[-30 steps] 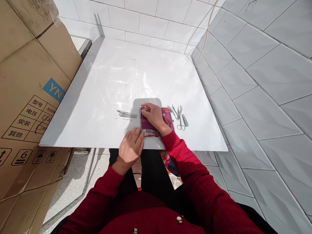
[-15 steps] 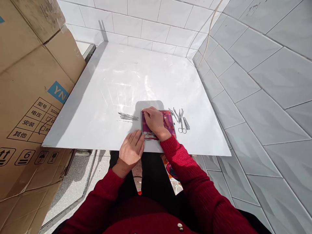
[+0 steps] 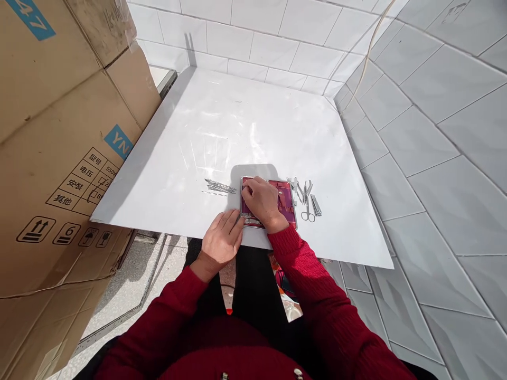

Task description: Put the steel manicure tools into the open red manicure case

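We see case (image 3: 290, 215) lying open on table (image 3: 158, 190), near front edge. Right hand (image 3: 261, 199) over case's left half, fingers curled inward; we cannot tell if they pinch anything (knuckles hide it). Left hand (image 3: 222, 238) at case's near left corner, fingers close together; grip unclear to us. We judge case light, stiff-rimmed, soft-lined, apt to slide: best held by rim. Slim tools (image 3: 219, 187) look light, hard, slippery; pinch mid-shaft.
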Action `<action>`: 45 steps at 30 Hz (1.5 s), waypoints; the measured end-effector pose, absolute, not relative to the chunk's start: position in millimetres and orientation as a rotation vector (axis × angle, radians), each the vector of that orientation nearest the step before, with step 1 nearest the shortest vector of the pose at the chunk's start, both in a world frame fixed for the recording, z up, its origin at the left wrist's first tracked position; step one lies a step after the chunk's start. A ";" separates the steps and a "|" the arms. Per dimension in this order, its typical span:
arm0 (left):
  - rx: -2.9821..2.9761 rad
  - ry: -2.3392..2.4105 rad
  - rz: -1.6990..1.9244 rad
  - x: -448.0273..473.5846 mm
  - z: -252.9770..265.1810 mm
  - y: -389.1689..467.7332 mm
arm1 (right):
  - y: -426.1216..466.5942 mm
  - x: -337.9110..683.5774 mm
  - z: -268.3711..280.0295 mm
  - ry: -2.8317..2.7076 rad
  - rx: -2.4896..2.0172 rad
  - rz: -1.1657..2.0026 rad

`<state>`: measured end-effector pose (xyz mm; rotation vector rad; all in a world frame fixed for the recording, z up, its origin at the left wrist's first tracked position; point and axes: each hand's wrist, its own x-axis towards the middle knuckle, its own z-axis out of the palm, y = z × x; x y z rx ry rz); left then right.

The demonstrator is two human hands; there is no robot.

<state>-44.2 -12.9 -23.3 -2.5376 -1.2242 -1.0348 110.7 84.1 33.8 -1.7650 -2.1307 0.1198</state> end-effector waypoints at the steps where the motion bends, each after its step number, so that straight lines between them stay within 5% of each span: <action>1: -2.535 -1.224 -1.032 -44.2 -23.4 -13.1 | 83.7 111.3 34.7 -2.117 -1.760 0.136; 9: -2.532 -1.168 -1.034 -46.3 -24.5 -11.9 | 81.1 102.1 60.0 -2.299 -1.557 0.322; 45: -2.553 -1.263 -1.103 -44.5 -29.2 -15.4 | 106.7 58.3 71.4 -3.002 -1.382 -0.021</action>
